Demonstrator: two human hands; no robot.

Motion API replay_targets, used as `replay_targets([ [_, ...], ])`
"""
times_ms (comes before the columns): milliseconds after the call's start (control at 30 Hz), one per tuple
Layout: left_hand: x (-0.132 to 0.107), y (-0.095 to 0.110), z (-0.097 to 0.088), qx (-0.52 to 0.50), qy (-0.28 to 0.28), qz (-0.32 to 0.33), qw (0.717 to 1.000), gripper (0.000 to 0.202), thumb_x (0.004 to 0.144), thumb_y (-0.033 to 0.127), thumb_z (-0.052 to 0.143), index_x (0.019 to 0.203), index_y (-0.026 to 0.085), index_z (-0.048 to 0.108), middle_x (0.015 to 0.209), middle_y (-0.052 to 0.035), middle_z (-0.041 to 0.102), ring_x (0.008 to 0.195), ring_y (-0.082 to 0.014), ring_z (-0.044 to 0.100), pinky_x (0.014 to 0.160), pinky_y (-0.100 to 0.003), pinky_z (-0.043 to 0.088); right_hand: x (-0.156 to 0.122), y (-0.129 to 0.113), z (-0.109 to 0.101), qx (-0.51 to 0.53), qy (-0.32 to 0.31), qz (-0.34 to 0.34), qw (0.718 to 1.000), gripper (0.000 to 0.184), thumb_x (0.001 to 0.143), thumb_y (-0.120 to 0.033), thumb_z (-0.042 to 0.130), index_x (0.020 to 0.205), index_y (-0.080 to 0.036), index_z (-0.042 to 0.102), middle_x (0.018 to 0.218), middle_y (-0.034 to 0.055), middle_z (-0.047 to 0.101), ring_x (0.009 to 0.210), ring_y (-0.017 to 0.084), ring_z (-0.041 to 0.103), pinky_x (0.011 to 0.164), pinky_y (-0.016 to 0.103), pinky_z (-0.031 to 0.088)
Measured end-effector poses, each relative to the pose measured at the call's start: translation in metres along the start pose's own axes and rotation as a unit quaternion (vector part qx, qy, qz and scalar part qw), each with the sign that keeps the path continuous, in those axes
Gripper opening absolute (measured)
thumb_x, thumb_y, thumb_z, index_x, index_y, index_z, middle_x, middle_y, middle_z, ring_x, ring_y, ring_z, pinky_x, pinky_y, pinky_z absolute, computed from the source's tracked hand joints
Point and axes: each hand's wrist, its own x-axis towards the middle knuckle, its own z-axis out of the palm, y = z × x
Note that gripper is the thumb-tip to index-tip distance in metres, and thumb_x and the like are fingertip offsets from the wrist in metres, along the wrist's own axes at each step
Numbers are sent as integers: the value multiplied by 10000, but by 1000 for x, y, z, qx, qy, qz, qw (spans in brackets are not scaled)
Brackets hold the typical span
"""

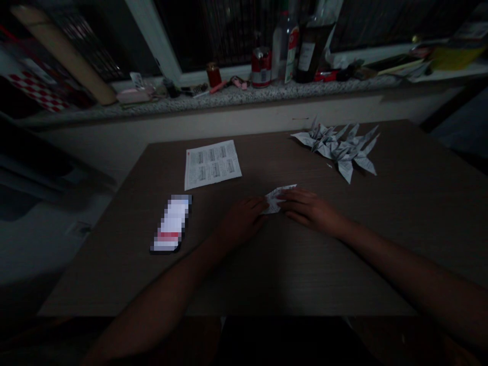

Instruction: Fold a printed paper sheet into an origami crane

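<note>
A small folded piece of printed paper (277,197) lies on the brown table (267,264), near its middle. My left hand (241,219) rests on the table with its fingertips pinching the paper's left edge. My right hand (309,209) lies over the paper's right side, fingers pressed down on it. A flat printed sheet (212,163) lies further back on the left. A heap of several folded paper cranes (338,146) sits at the back right of the table.
A phone (171,223) with a lit screen lies on the table's left part. Behind the table runs a stone windowsill (229,96) with a red can (261,66), bottles (301,40), a small jar and clutter. The room is dim.
</note>
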Motion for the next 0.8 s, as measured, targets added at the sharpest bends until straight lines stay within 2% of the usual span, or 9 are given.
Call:
replay_targets([
  [100,2,-1,-1,-13,-2,5,1000,334,1015,267,588,1336,181,624,1433,-121,621,1314,-282,589,1120,-477,479,1,2,2,5,-5,8,1000,320,1014,-237,587,1316,-254,689,1466,103,637,1389,290,566,1174,545,444],
  [267,3,-2,-1,-22,-2,13,1000,364,1011,287,609,1367,210,604,1445,-97,617,1328,-268,581,1136,-459,462,2,1,3,-8,-19,16,1000,285,1014,-251,591,1273,-239,710,1309,113,727,1193,292,688,1000,495,555],
  [533,6,-2,3,-31,5,12,999,235,1021,306,615,1238,258,690,1429,-66,637,1295,-264,609,1083,-459,487,5,-2,7,-17,3,23,1000,217,1002,-323,633,1167,-231,740,1202,109,748,1111,296,685,920,462,526],
  [800,6,1,4,-28,21,11,999,223,1057,308,548,1193,226,706,1398,-64,661,1255,-255,629,1055,-451,504,5,-4,9,2,8,27,1000,173,1000,-318,641,1113,-235,742,1187,97,742,1111,289,670,929,462,516],
])
